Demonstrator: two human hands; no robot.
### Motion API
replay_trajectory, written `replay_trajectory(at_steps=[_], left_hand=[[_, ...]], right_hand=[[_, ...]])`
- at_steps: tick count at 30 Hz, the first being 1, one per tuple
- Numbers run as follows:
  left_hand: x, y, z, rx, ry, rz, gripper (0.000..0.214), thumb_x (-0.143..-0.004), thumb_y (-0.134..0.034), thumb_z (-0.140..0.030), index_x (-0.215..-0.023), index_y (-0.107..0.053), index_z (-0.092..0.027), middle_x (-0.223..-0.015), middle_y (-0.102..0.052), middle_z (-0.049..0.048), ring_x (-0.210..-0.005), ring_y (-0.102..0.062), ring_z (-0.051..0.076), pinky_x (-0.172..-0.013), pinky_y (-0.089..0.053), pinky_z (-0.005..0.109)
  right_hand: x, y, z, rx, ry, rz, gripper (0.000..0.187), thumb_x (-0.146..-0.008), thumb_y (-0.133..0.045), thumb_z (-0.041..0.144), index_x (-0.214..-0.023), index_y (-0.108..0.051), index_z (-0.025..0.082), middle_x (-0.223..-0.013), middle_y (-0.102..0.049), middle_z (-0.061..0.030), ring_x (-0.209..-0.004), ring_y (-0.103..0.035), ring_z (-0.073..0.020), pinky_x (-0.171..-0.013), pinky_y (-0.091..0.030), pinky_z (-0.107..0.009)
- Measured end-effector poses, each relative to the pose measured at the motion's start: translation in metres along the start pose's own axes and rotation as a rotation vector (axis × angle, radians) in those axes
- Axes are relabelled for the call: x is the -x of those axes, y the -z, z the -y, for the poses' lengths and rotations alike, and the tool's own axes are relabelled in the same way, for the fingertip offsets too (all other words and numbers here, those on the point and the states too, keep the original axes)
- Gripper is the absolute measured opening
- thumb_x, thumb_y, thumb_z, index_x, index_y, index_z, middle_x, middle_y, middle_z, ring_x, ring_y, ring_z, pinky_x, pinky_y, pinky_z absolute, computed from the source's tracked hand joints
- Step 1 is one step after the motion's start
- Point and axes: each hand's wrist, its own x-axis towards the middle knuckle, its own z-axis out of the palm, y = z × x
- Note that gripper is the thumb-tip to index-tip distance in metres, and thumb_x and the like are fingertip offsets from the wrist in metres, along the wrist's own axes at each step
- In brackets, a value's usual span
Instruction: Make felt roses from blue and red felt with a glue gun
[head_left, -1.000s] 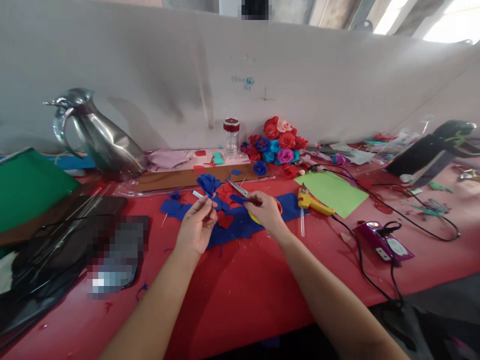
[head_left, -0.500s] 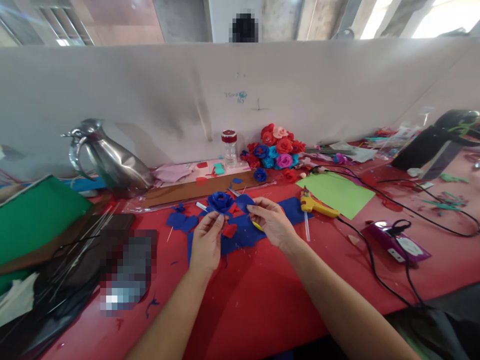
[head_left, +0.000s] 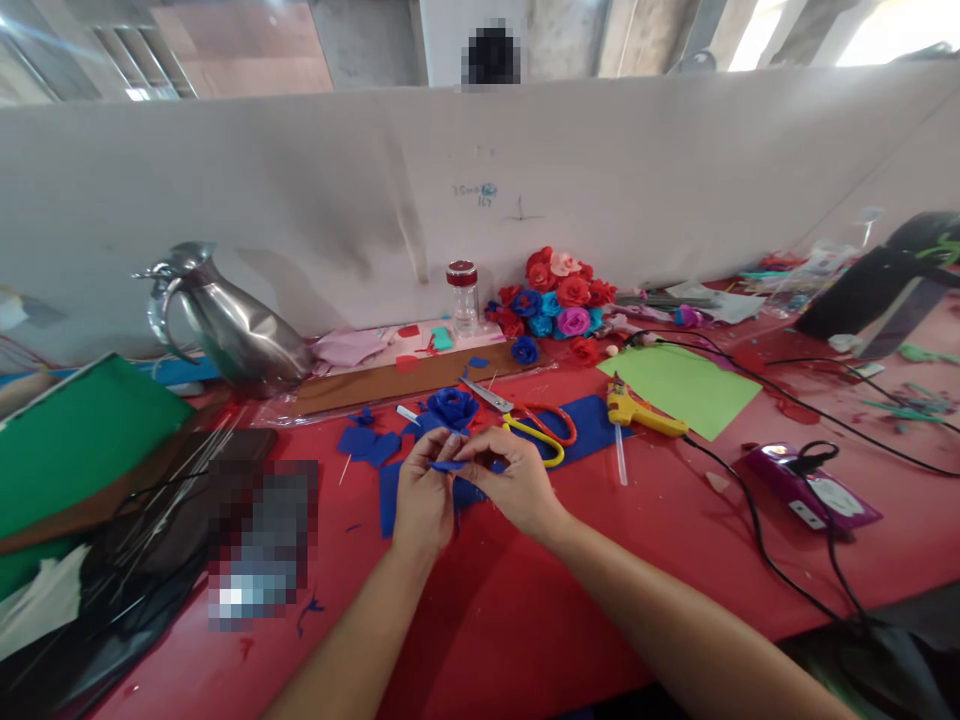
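My left hand and my right hand meet over the middle of the table. Between their closed fingertips is a blue paper petal, now seen almost edge-on. Just beyond the fingers sits a blue paper rose; whether my left hand also grips its stem is hidden. Scissors with red and yellow handles lie slightly open to the right of the rose. Beneath the hands and scissors is blue crepe paper. Several cut blue petals lie to the left.
A yellow glue gun rests by a green sheet, its cord running to a purple power socket. Behind stand a paper-flower bunch, a glass jar and a steel jug. A blurred-out object lies left.
My right hand has brought the petal left and down to my left hand, and both now hold it. The scissors, mostly covered before, show fully.
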Motion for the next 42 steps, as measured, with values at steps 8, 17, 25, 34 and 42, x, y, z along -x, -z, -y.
replay_trajectory(at_steps=[8,17,25,34,42], left_hand=[[0.008,-0.003,0.012,0.005,-0.015,0.033,0.024,-0.055,-0.084,-0.028,-0.071,-0.068,-0.018,-0.07,-0.064,-0.0031,-0.066,-0.056,0.009,-0.069,-0.044,0.022],[0.011,-0.007,0.009,-0.049,0.01,0.092,0.013,-0.056,-0.081,-0.024,-0.065,-0.072,-0.021,-0.068,-0.069,-0.0007,-0.072,-0.06,0.014,-0.079,-0.045,0.027],[0.008,-0.002,0.013,-0.092,-0.053,0.099,0.017,-0.052,-0.083,-0.025,-0.065,-0.073,-0.021,-0.065,-0.071,0.0003,-0.07,-0.062,0.017,-0.076,-0.049,0.031],[0.012,-0.004,0.008,-0.061,-0.075,0.093,0.018,-0.051,-0.085,-0.024,-0.061,-0.07,-0.021,-0.062,-0.068,-0.0026,-0.063,-0.058,0.013,-0.069,-0.048,0.026],[0.001,0.001,-0.002,0.02,-0.043,-0.035,0.026,-0.055,-0.082,-0.021,-0.073,-0.063,-0.02,-0.069,-0.061,-0.0049,-0.062,-0.055,0.008,-0.062,-0.045,0.02]], right_hand=[[0.002,-0.004,-0.003,0.078,0.012,-0.233,0.014,-0.071,-0.069,0.025,-0.066,-0.056,0.021,-0.062,-0.051,0.0041,-0.057,-0.044,-0.0112,-0.055,-0.036,-0.025],[0.005,-0.003,-0.006,0.084,0.072,-0.301,0.018,-0.071,-0.065,0.02,-0.065,-0.048,0.021,-0.062,-0.046,0.0054,-0.056,-0.04,-0.0103,-0.053,-0.034,-0.023],[0.007,0.001,-0.001,0.184,0.319,-0.281,0.02,-0.074,-0.063,0.014,-0.064,-0.048,0.021,-0.062,-0.047,0.0048,-0.055,-0.04,-0.0102,-0.051,-0.033,-0.023],[0.008,0.002,0.005,0.233,0.282,-0.272,0.024,-0.075,-0.066,0.026,-0.06,-0.048,0.022,-0.061,-0.049,0.0026,-0.057,-0.043,-0.0131,-0.055,-0.036,-0.027],[-0.007,0.003,-0.002,-0.203,-0.312,-0.187,0.031,-0.058,-0.078,0.04,-0.064,-0.055,0.02,-0.057,-0.053,0.0051,-0.052,-0.044,-0.0092,-0.052,-0.037,-0.024]])
